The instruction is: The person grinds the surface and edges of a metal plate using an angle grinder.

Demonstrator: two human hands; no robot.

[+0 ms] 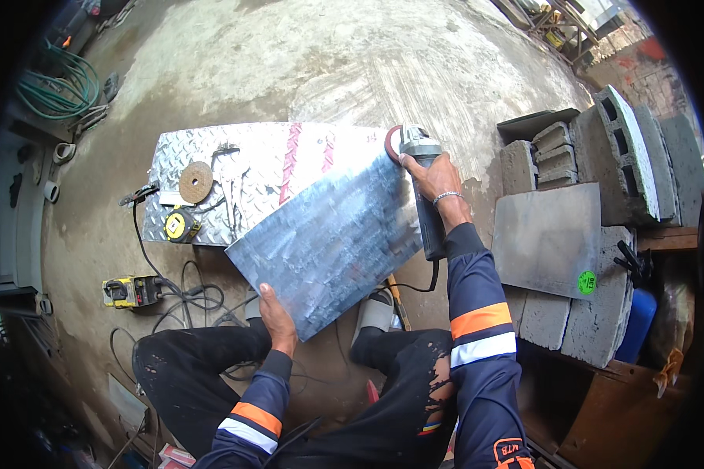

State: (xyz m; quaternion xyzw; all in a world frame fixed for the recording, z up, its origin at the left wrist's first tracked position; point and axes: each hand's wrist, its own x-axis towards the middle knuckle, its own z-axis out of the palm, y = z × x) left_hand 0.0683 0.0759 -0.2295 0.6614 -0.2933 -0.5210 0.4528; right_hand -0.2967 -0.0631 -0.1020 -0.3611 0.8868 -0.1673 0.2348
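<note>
My left hand (279, 319) grips the lower left corner of a grey-blue metal sheet (328, 242), thumb on top and fingers hidden underneath. The sheet lies at a slant, partly over a silver chequer plate (176, 156) with red marks. My right hand (440, 187) is closed around an angle grinder (430, 230), which stands along the sheet's upper right edge. Its reddish disc (393, 144) is at the sheet's far corner; whether it touches or spins, I cannot tell. On the chequer plate lie a brown disc (195, 182) and a yellow-black tape measure (181, 225).
A black cable (188, 295) coils on the floor by a yellow-black power box (129, 291). Concrete blocks (614, 148) stand stacked at the right, with a square metal sheet (544, 227) on them. A green hose (62, 90) lies at the far left. My legs are close below the sheet.
</note>
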